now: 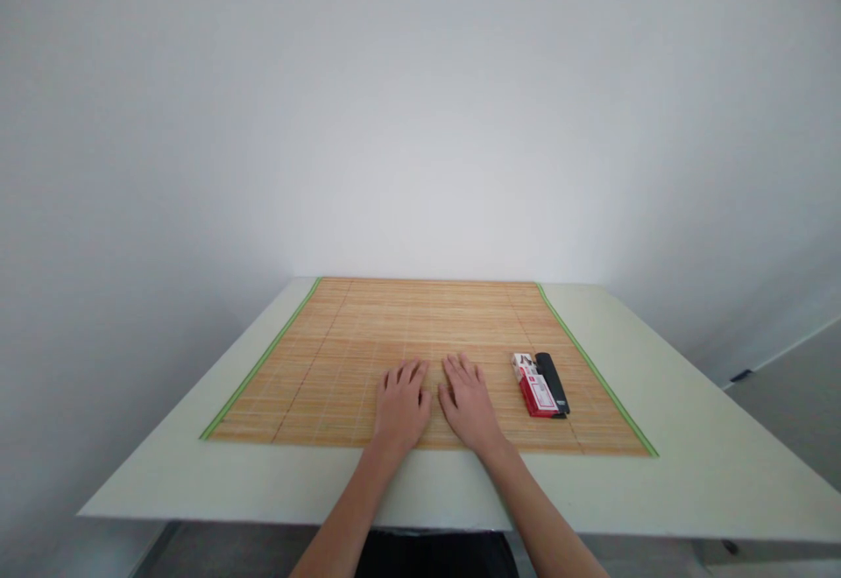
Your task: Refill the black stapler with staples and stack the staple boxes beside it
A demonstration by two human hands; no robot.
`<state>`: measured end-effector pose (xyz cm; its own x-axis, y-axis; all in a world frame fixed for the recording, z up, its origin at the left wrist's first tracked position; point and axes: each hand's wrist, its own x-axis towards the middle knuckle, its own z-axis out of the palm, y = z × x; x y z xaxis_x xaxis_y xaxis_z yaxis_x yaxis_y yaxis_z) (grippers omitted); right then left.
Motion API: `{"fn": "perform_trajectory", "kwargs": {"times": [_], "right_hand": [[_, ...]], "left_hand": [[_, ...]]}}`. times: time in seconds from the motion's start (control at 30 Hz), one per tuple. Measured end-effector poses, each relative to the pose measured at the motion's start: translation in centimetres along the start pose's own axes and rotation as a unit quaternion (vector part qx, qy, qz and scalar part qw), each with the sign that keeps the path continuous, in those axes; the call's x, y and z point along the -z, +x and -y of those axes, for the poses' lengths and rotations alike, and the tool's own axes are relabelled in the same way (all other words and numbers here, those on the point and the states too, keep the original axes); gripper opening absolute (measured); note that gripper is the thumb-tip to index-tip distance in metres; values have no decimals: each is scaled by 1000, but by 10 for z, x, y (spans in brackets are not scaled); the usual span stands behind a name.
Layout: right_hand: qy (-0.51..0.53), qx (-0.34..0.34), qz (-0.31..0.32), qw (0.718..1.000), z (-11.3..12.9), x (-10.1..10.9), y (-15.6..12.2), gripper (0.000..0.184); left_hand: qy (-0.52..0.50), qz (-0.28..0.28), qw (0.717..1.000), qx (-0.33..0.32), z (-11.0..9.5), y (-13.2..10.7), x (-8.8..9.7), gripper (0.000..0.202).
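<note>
My left hand lies palm down on the bamboo mat, its fingers stretched out and holding nothing. Beside it, a small gap apart, my right hand rests flat on the same mat, also with nothing in it. To the right of my right hand lies a small red and white box, not touched by either hand. Against the box's right side is a long black object that looks like a stapler; the box hides part of it.
The mat, edged in green, covers the middle of a white table. White walls stand behind the table and along its left side. The table's front edge runs just before my body. At the far right is a grey panel with a dark handle.
</note>
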<state>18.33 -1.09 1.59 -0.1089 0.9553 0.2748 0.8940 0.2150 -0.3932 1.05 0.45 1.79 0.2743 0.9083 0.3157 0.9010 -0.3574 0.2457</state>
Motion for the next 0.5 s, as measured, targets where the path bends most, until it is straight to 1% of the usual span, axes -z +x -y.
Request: {"fn": "perform_trajectory", "kwargs": {"times": [0.1,0.2,0.3,0.4,0.5], "right_hand": [[-38,0,17,999,4,1,-1,59],[-61,-9,33,998,7,0,-1,61],[-78,-25,44,996,9,-2,-1,62],[-90,-30,49,994,11,-3,-1,63],[-98,-28,49,994,12,-2,-1,66]], "left_hand": [[0,9,1000,1,13,7,9,45],[10,-4,1000,-4,20,10,11,44],[30,-17,999,-16,20,8,5,49],[46,-10,999,-15,18,7,-3,53],[58,-2,998,-5,18,7,-6,57]]}}
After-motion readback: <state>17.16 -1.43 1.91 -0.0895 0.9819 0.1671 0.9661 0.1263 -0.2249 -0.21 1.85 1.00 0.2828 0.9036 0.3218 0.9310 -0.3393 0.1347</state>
